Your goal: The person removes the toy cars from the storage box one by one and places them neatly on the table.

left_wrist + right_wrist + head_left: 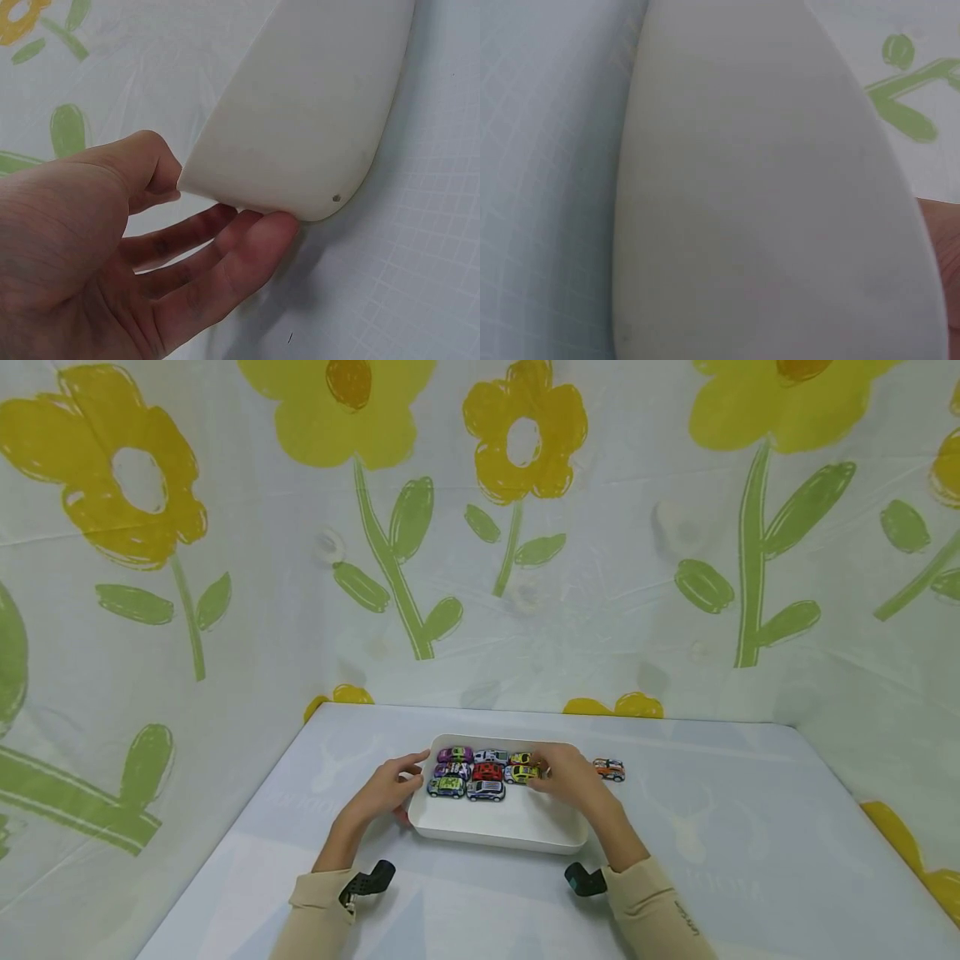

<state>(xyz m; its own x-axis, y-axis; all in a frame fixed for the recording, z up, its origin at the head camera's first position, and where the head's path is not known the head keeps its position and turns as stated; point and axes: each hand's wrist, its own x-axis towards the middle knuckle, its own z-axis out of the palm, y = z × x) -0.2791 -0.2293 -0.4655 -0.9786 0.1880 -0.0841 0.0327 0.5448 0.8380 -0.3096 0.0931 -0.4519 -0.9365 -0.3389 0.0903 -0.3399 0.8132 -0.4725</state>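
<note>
Eight small toy cars sit in the white tray at the frame's centre, an orange car just right of it on the surface! Dark lettering marks the right sleeve, lower right, too small to read. Left hand pinches the tray's left edge; right hand, fingers bent, meets a yellow car, whether gripping it, I can't tell
</note>
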